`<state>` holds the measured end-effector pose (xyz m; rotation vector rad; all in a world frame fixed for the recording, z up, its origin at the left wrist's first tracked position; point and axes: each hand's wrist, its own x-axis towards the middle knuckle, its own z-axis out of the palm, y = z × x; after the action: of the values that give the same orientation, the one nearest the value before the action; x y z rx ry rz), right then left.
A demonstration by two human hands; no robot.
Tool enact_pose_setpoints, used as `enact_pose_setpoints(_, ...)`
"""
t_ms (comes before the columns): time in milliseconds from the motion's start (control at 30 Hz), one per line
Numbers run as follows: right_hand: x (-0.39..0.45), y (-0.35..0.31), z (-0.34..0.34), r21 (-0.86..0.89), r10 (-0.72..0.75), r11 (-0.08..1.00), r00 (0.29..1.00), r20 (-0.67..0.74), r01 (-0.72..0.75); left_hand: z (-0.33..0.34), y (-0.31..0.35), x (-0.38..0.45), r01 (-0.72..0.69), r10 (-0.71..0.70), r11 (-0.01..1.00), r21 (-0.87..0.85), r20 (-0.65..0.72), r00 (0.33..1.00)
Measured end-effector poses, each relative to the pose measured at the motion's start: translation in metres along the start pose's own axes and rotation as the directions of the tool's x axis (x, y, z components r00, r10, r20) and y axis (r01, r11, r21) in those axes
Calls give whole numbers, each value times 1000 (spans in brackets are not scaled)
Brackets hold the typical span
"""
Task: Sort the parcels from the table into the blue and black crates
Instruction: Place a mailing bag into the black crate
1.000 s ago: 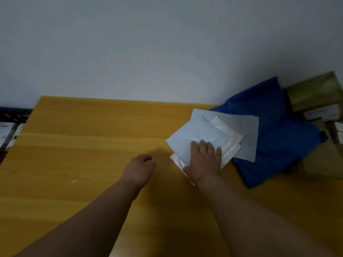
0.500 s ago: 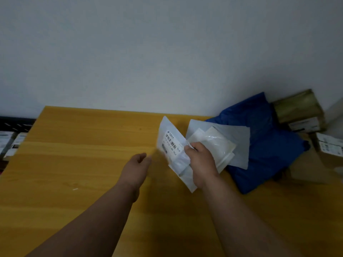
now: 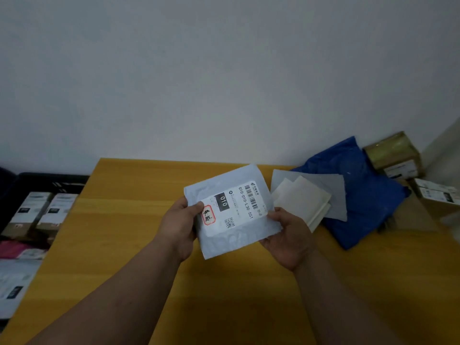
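A pale blue flat parcel [image 3: 224,185] with a white shipping label is lifted above the yellow wooden table [image 3: 124,220], label side facing me. My left hand [image 3: 180,225] pinches its left edge with the thumb on the label. My right hand [image 3: 287,235] grips its right lower edge. More parcels lie on the table to the right: cream envelopes [image 3: 301,200] on a grey mailer [image 3: 333,192], over a big dark blue bag [image 3: 361,195]. A black crate [image 3: 49,180] with boxed parcels sits off the table's left edge.
Cardboard boxes [image 3: 393,155] stand at the far right against the wall, one with a white label [image 3: 438,192]. Left of the table, below the black crate, lie more packages, one pink [image 3: 15,249]. A plain white wall runs behind the table.
My right hand lifted the pale blue parcel off the pile and turned it label side up. My left hand came over and took its left edge. The view has tilted up.
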<state>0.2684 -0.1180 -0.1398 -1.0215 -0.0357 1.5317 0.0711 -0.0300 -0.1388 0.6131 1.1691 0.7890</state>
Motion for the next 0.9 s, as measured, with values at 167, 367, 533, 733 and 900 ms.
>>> enact_pose_setpoints(167,-11,20,19,-129,17,992,998,61,-9,-29,15,-20,-78,71,985,152,56,996)
enact_pose_setpoints(367,-13,42,32,-398,-68,916,998,-16,56,-46,19,-39,-59,54,994,97,53,997)
enact_pose_setpoints(533,-13,51,31,-403,-55,914,998,-24,40,-61,7,-56,43,-46,988,150,19,999)
enact_pose_setpoints(733,-11,81,40,-517,82,854,996,35,-52,-98,-6,-71,41,-20,986,164,-131,991)
enact_pose_setpoints(900,-7,135,72,-723,60,691,998,26,-23,-157,0,-83,15,33,982,188,-250,968)
